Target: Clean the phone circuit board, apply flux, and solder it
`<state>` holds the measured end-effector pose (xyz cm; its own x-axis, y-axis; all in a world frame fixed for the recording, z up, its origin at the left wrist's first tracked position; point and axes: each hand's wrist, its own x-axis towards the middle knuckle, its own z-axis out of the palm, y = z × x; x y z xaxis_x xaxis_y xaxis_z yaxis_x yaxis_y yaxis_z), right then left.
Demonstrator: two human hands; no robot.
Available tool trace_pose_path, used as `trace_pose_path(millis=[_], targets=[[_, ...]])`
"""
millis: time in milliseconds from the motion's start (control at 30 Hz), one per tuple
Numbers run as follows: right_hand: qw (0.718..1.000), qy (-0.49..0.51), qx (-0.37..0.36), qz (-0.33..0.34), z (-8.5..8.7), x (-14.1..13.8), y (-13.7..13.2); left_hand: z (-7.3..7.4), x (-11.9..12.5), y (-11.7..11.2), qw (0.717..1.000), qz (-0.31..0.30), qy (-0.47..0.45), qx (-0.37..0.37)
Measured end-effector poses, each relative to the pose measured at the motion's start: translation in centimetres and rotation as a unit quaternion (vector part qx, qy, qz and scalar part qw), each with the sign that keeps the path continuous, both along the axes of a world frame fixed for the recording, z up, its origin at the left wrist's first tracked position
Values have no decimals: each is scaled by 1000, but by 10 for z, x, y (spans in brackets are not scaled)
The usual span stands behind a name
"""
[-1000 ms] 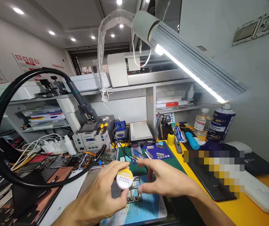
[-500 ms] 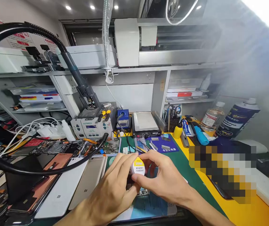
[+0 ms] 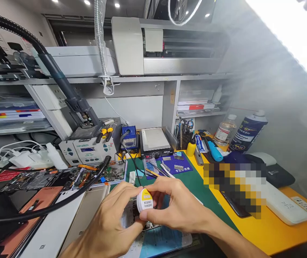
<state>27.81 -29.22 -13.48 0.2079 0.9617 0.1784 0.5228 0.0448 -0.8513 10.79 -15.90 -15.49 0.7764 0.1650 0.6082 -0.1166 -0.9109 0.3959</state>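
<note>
A small round white tub with a yellow and white label (image 3: pixel 146 202) is held up at the front of the bench, tilted on its edge. My left hand (image 3: pixel 114 218) is closed on its left side, fingertips at the rim. My right hand (image 3: pixel 176 202) pinches it from the right, thumb low and forefinger on top. Just below the hands lies a circuit board (image 3: pixel 151 225), partly hidden by them. Under the board is a blue and white work mat (image 3: pixel 166 242).
Phones and phone backs (image 3: pixel 51 222) cover the left side, crossed by a black hose (image 3: pixel 70 202). A rework station (image 3: pixel 89 148), a hot plate (image 3: pixel 156 139) and tweezers (image 3: pixel 160 170) are farther back. A spray can (image 3: pixel 247 132) and a clear bottle (image 3: pixel 225 130) stand right.
The camera view has turned to the right, so the bench appears shifted left. Both hands still hold the tub, which shows more of its side; the left thumb sits farther from it.
</note>
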Motion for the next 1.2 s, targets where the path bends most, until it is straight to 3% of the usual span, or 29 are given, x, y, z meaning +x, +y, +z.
trace_pose_path(millis=[433,700,867,967,1033,1133,1200], targets=[[996,-58,45,41,-4,-1,-4,-11,-8,7,999,-26,-25,40],[994,-71,60,62,-12,0,-9,-13,-13,5,999,-25,-18,-11],[995,-58,62,57,-10,-2,-9,-11,-11,6,1000,-16,-24,-5],[998,4,54,21,-4,-6,-7,-9,-8,7,999,5,-38,21],[994,107,23,4,-1,-8,-4,-8,-5,6,997,19,-62,43],[958,285,-21,16,-2,-8,0,-7,0,3,994,24,-93,49],[935,351,-39,36,-4,-6,2,-7,1,2,994,15,-97,37]])
